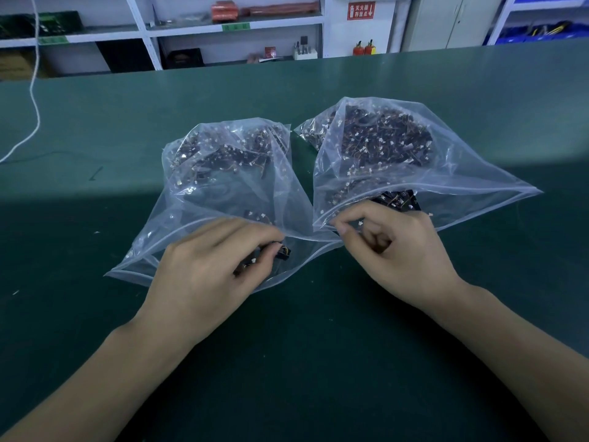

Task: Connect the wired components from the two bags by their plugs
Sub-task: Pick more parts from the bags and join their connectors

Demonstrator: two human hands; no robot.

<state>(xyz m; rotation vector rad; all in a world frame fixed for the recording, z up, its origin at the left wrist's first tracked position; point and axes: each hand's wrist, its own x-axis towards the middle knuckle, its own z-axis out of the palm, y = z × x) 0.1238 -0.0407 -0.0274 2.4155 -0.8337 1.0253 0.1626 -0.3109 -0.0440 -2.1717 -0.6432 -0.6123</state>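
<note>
2 clear, soft plastic zip bags lie side by side on the dark green bench mat (pixel 95 129), mouths turned toward the person, which keeps both sets of parts within easy reach of either hand; the left clear plastic bag (pixel 204 193) and the right clear plastic bag (pixel 446 173) each hold a heap of small black wired components with white plugs, piled mostly toward the far, closed ends.

The left hand (pixel 210 266) sits at the mouth of the left bag with its fingers curled around a small black component with yellow and orange wires (pixel 283 252), apparently drawing it out of the opening; the right hand (pixel 392 247) is at the near lip of the right bag, thumb and forefinger pinched on a tiny white plug (pixel 360 223), the other fingers curled in; whether that plug is free of the bag yet is hard to tell.

Taking 1 piece from each bag at once looks deliberate, since the 2 halves can then be brought together between the bags; no joined pair is visible on the mat, so the mating seems not yet done.

Behind the bench stand white shelves (pixel 153 30), and a white cable (pixel 33 90) hangs at the left.
</note>
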